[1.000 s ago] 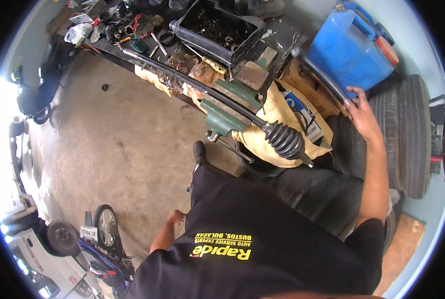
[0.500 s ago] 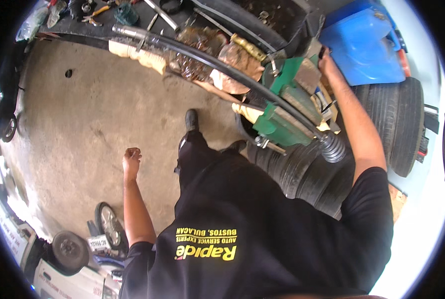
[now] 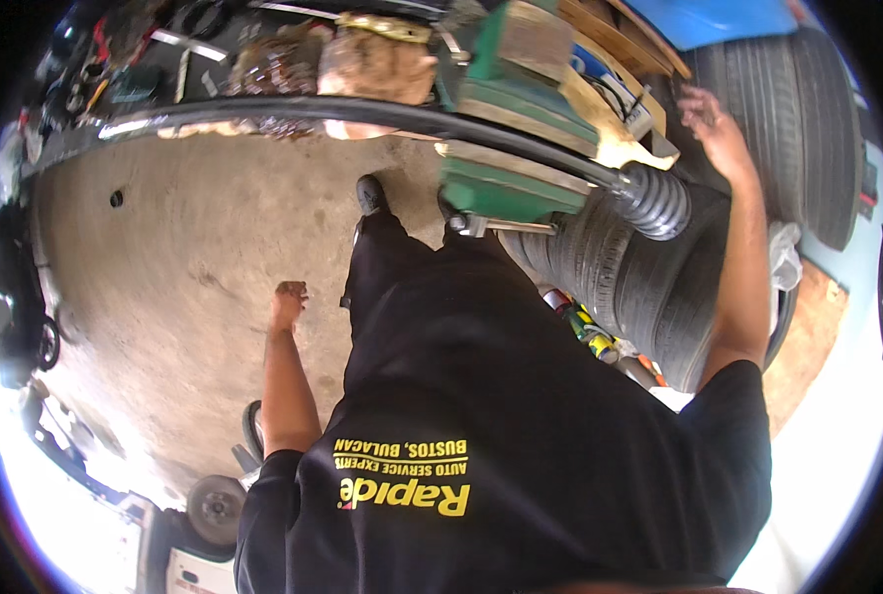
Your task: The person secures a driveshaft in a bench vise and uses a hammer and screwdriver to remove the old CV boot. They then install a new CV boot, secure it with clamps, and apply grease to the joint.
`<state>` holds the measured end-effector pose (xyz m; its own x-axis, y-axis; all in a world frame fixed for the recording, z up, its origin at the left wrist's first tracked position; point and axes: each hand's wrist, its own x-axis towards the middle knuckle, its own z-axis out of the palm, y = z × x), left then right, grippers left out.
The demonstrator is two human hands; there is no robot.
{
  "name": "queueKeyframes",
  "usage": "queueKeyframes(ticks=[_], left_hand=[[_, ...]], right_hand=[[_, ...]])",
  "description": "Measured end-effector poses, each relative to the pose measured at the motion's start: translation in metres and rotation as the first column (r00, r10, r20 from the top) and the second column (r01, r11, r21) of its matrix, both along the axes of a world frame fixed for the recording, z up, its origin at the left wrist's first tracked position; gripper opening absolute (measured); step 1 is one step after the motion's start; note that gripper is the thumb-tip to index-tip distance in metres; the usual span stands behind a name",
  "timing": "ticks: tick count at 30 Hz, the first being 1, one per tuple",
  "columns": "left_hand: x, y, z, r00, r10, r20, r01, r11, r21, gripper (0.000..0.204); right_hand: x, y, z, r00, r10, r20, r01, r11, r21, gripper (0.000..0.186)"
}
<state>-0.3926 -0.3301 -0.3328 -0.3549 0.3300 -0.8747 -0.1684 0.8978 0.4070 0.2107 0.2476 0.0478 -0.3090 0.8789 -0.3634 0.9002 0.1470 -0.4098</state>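
A green bench vise (image 3: 521, 109) stands at the bench's right end, its jaws closed around a long black drive shaft (image 3: 362, 111). The shaft runs leftward along the bench edge, and a ribbed rubber boot (image 3: 656, 203) covers its right end. My right hand (image 3: 716, 134) is in the air beyond the boot, near the stacked tires, fingers apart and holding nothing. Low on the left, my left hand (image 3: 290, 302) hangs over the floor with loosely bent fingers, and I see nothing in it.
Several tires (image 3: 639, 267) are stacked below the vise, and more tires (image 3: 773, 119) stand at the right beneath a blue container (image 3: 699, 20). Spray cans (image 3: 585, 327) lie beside the stack. A brown lump (image 3: 377, 67) and tools lie on the bench. A small black ring (image 3: 117, 199) is on the concrete floor.
My right hand has come away from the bench behind the vise and opened nearer the tires. The view has turned, so the shaft lies more level. My left hand still hangs free.
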Motion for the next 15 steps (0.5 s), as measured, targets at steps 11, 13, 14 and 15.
queueKeyframes(ticks=[11,13,14,15], left_hand=[[0.152,0.157,0.057,0.014,-0.775,-0.632,0.987,0.114,-0.117,0.036],[0.22,0.176,0.066,0.243,-0.863,-0.443,0.962,0.271,-0.001,0.04],[0.254,0.188,0.073,0.338,-0.873,-0.35,0.935,0.353,0.023,0.041],[0.286,0.201,0.081,0.377,-0.873,-0.311,0.924,0.38,0.053,0.043]], right_hand=[[0.04,-0.118,-0.143,0.996,0.091,-0.021,-0.077,0.929,0.362,0.048],[0.039,-0.128,-0.15,0.981,0.185,-0.054,-0.172,0.967,0.19,0.053],[0.035,-0.135,-0.154,0.957,0.29,0.004,-0.289,0.951,0.108,0.054],[0.032,-0.141,-0.157,0.917,0.399,0.022,-0.399,0.915,0.058,0.055]])
